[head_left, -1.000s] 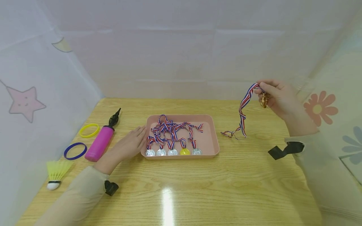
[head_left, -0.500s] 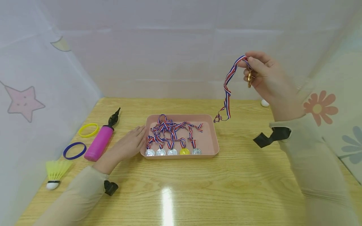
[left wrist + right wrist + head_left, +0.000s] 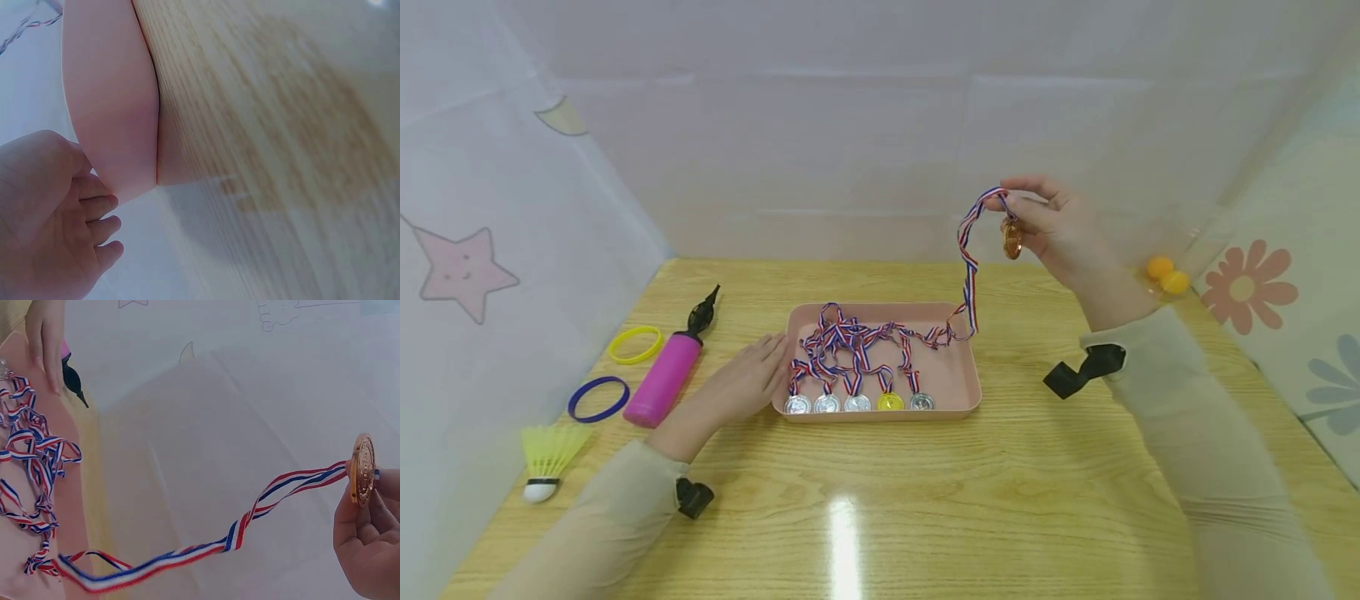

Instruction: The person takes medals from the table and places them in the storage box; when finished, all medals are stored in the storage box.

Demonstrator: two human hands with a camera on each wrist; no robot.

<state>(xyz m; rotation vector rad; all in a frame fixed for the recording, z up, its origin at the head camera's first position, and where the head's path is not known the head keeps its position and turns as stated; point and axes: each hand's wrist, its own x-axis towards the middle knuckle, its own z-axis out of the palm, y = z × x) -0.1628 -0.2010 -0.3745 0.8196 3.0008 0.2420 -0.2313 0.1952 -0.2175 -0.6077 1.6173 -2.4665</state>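
Wooden table [image 3: 925,500] under white curtains held a pink tray [image 3: 958,379] with five medals in a near row. The right hand [image 3: 1060,225] pinched a bronze medal [image 3: 1012,240] high, so its ribbon [image 3: 970,283] trailed into the tray's far right corner, while the left hand [image 3: 748,379] lay flat-fingered against the tray's left wall, likely steadying it. Orange balls [image 3: 1167,275] far right were blurred; the medal faces were unreadable.
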